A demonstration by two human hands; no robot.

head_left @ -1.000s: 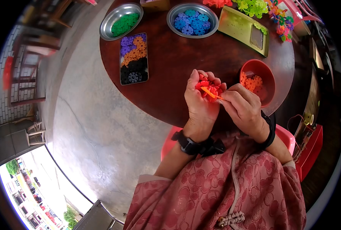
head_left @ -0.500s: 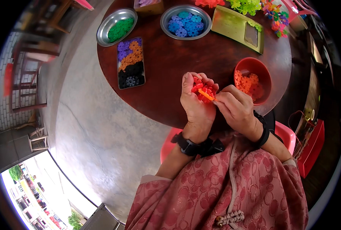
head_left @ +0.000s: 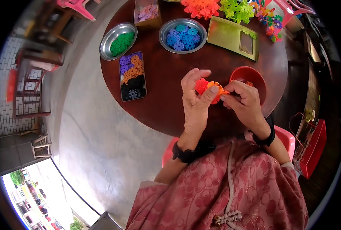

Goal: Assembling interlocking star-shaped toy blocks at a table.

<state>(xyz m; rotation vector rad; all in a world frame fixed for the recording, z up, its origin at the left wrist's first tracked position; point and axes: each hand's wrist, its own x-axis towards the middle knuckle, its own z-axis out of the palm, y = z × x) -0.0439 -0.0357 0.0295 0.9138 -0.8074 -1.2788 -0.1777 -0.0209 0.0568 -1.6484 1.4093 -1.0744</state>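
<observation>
Over the table [head_left: 164,71], left of the red bowl [head_left: 253,75], my left hand [head_left: 194,100] has rolled from palm-up to thumb-clamping the red-orange disc cluster [head_left: 212,86], apparently bracing it while my right hand [head_left: 245,100] pinches an orange piece [head_left: 225,92].

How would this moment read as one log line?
left hand: holds red and orange pieces | right hand: pinches orange piece | near right hand: red bowl

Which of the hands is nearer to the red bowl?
Right. The right hand overlaps the red bowl in view, at its lower left; the left hand is farther left.
</observation>
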